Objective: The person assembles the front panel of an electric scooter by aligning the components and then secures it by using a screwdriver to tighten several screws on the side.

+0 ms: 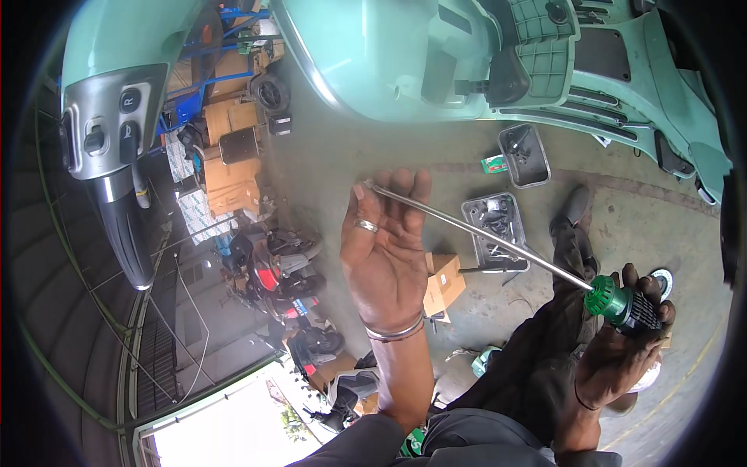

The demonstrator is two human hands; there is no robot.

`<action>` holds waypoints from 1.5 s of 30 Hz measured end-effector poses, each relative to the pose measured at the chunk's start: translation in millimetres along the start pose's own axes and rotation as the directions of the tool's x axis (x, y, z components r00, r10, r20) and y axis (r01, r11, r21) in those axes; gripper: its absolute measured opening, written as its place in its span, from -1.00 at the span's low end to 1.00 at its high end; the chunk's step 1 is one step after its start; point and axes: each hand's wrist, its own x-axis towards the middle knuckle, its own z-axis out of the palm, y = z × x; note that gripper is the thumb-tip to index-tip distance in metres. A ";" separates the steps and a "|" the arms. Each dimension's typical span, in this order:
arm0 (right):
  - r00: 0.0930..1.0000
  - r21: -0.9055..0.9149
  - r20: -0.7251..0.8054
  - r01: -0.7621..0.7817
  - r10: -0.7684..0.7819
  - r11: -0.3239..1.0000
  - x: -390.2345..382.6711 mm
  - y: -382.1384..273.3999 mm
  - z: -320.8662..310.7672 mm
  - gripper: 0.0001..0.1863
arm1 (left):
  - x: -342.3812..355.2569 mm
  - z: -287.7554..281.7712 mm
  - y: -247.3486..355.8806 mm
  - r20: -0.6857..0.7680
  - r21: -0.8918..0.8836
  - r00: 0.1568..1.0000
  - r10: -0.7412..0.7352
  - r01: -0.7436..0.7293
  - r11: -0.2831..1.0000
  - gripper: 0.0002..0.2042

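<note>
Overhead, a mint-green scooter (366, 70) fills the upper part of the view, its top and far end cut off; the black handlebar grip (124, 226) hangs at left. Concrete floor (646, 226) beneath. Parked motorbikes (280, 265) at left overlap one another, hard to separate. The person's dark-trousered legs (521, 358) run in from the lower edge. Two grey trays (531, 169) (520, 226) on the floor hold jumbled metal pieces, too small to identify singly. Cardboard box (443, 284) beside the left wrist, partly hidden by it.

Hands: left hand (389, 261) palm up, fingers loosely curled; cannot tell whether it pinches the shaft or merely supports it. Right hand (626, 338) closed around a handle, its rear end covered by palm and fingers.

Long screwdriver (482, 233) spans the gap between the hands, slanting down to the right: green-and-black handle in the right, bright shaft crossing the left's fingers. Its tip lies against the left fingertips, shape unclear. Silver ring (366, 226) on a left digit.
</note>
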 end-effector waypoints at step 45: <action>0.752 -0.185 0.226 -0.590 0.619 0.786 -69.9 -96.5 36.3 -0.44 | -73.1 26.2 100.0 0.212 0.105 0.977 0.029 -0.052 0.993 -0.80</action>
